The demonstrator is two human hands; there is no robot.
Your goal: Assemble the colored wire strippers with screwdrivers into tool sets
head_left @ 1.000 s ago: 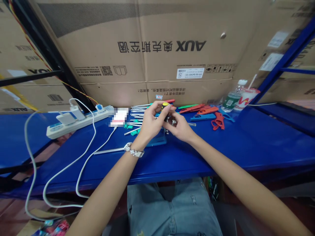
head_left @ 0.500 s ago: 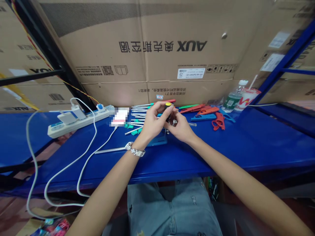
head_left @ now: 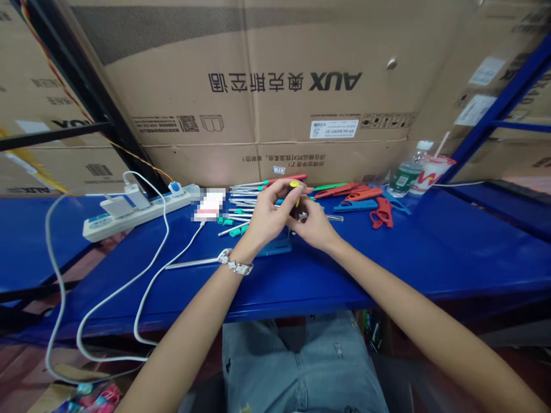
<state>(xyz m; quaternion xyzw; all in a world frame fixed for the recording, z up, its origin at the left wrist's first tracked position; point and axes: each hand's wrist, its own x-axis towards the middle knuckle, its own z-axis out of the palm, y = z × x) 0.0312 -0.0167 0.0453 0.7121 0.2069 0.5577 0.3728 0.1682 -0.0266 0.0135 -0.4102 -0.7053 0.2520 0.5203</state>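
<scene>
My left hand [head_left: 271, 213] is closed around the handle of what looks like a short upright screwdriver [head_left: 295, 184]; its yellow end shows above my fingers. Close against it, my right hand [head_left: 316, 223] has its fingers curled in by the screwdriver's lower part. What those fingers hold is mostly hidden. Below both hands a blue plastic piece [head_left: 275, 248] lies on the blue table [head_left: 344, 281]. Behind my left hand are several metal rods [head_left: 241, 201] with green plastic pieces [head_left: 236, 232] among them. A lone metal rod [head_left: 193, 263] lies beside my left wrist.
Red plastic handles [head_left: 382, 213] and a blue one [head_left: 355, 206] lie to the right, before a bottle [head_left: 404, 175] and a lidded cup [head_left: 430, 175]. At left are a power strip [head_left: 142, 213], white cables [head_left: 150, 269] and a blurred-out device [head_left: 209, 205]. Cardboard [head_left: 275, 115] stands behind.
The yellow end of the screwdriver has turned and tilted slightly within my fingers, showing more yellow. Both hands stay in nearly the same place.
</scene>
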